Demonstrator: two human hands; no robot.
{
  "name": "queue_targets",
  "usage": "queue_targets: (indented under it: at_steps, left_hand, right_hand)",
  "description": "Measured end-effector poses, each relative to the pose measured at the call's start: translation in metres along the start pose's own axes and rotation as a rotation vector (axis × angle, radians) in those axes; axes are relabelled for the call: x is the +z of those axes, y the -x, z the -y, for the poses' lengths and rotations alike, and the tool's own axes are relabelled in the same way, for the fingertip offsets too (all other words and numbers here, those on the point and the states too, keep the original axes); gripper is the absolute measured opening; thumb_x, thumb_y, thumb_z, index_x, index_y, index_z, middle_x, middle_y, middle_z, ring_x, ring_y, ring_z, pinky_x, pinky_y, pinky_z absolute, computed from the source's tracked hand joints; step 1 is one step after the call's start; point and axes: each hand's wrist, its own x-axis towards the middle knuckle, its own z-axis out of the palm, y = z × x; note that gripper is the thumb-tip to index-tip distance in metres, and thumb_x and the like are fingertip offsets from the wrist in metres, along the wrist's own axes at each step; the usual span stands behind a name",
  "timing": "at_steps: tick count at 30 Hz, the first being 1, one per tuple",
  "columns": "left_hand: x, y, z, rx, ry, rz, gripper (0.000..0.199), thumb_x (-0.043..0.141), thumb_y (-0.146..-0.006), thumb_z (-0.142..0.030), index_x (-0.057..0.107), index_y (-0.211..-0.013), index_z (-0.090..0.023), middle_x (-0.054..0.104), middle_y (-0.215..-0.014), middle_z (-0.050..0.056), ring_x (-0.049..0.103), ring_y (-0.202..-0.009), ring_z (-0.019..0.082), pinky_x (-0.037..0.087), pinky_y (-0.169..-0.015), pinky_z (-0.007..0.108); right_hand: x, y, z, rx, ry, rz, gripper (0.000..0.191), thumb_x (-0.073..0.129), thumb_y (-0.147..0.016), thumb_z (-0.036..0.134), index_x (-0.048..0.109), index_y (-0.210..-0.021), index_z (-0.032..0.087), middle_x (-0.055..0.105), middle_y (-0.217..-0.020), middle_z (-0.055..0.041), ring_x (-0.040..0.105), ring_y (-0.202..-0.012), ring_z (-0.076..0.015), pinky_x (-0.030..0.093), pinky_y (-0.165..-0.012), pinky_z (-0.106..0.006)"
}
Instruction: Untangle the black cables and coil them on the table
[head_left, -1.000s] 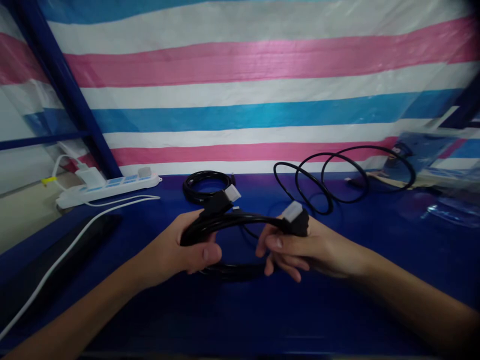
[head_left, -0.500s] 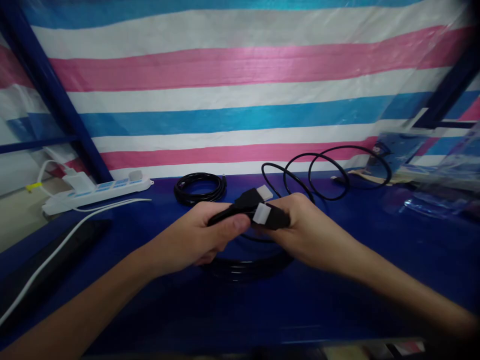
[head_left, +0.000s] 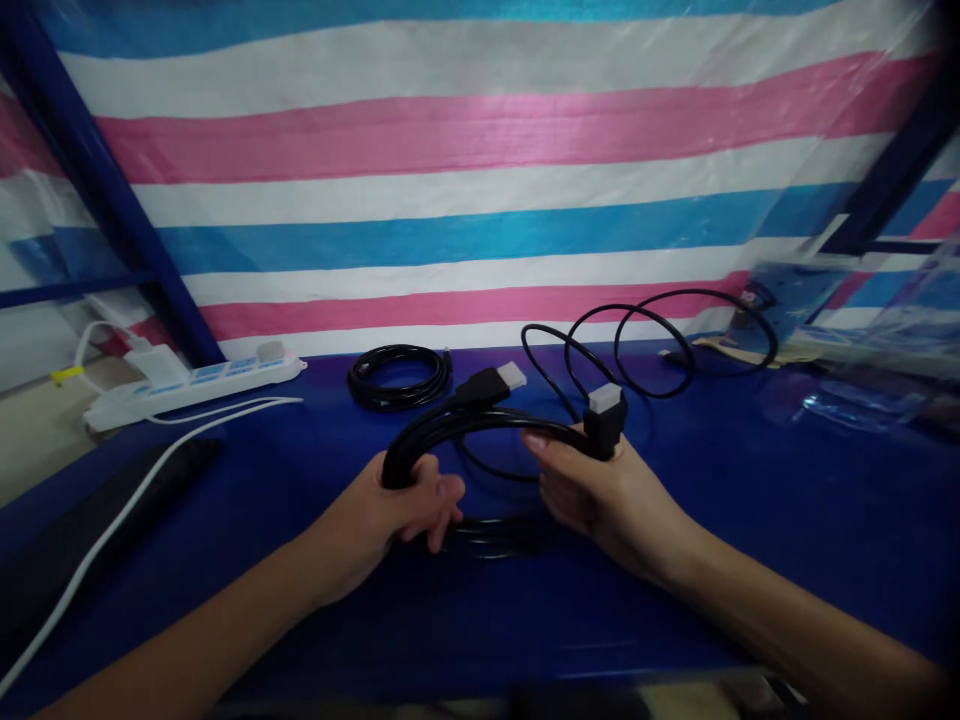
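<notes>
Between my hands is a coiled black cable point(head_left: 480, 422), its upper strands arching above the table and its lower loops hanging near the surface. My left hand point(head_left: 409, 510) is closed round the left side of the coil. On the right side, my right hand point(head_left: 600, 490) grips the coil near one connector. That black connector point(head_left: 606, 420) stands upright with a pale cap on its end. Above the arch, a second black connector point(head_left: 491, 386) with a pale cap points right, free of my fingers.
Another coiled black cable point(head_left: 399, 378) lies at the back. Loose black cable loops point(head_left: 660, 310) rise at back right, near clear plastic bags point(head_left: 885, 370). A white power strip point(head_left: 202, 385) and white cord point(head_left: 127, 500) occupy the left of the blue table point(head_left: 712, 620).
My hands have moved apart, the left one lower and to the left, spreading the coil. The two connectors, close together before, are now separated; the right one has turned upright.
</notes>
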Motion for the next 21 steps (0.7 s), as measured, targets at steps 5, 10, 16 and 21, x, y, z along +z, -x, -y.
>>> queue_targets:
  at_steps: [5, 10, 16, 21]
  left_hand:
    - [0.003, -0.006, -0.006, -0.046, 0.202, 0.153, 0.049, 0.065, -0.075, -0.045, 0.036, -0.049, -0.016, 0.028, -0.037, -0.009, 0.018, -0.024, 0.001, 0.022, -0.030, 0.018]
    - [0.004, 0.005, 0.000, -0.136, 0.319, 0.344, 0.060, 0.062, -0.075, -0.050, 0.021, -0.046, -0.017, 0.017, -0.034, -0.008, 0.020, -0.030, 0.003, 0.026, -0.035, 0.018]
    - [-0.007, -0.006, -0.025, 0.037, -0.344, -0.212, 0.048, 0.050, -0.084, -0.048, 0.040, -0.047, -0.019, 0.039, -0.034, -0.002, 0.051, -0.039, 0.012, 0.045, -0.052, 0.024]
    - [-0.066, -0.063, -0.072, 0.133, -0.931, -0.571, 0.024, 0.054, -0.081, -0.037, 0.053, -0.095, -0.018, 0.055, -0.055, 0.000, 0.056, -0.042, 0.017, 0.038, -0.041, 0.024]
  right_hand:
    - [-0.016, 0.000, 0.012, -0.006, 0.309, 0.256, 0.043, 0.058, -0.079, 0.051, 0.060, -0.060, 0.012, 0.061, -0.056, -0.0057, 0.056, -0.050, -0.0106, 0.041, -0.047, -0.021]
    - [-0.017, 0.002, -0.003, -0.035, 0.044, 0.294, 0.049, 0.053, -0.084, 0.050, 0.047, -0.050, 0.015, 0.037, -0.036, 0.0046, 0.041, -0.036, -0.0064, 0.036, -0.041, -0.020]
    - [-0.001, -0.033, 0.022, 0.119, 0.064, 0.231, 0.029, 0.057, -0.083, 0.044, 0.053, -0.076, 0.016, 0.027, -0.040, 0.0106, 0.019, -0.033, -0.0030, 0.019, -0.031, -0.016]
    - [0.016, -0.128, 0.058, -0.003, 0.279, 0.149, 0.031, 0.053, -0.085, 0.046, 0.049, -0.084, 0.016, 0.033, -0.047, 0.0085, 0.027, -0.035, -0.0035, 0.027, -0.034, -0.017]
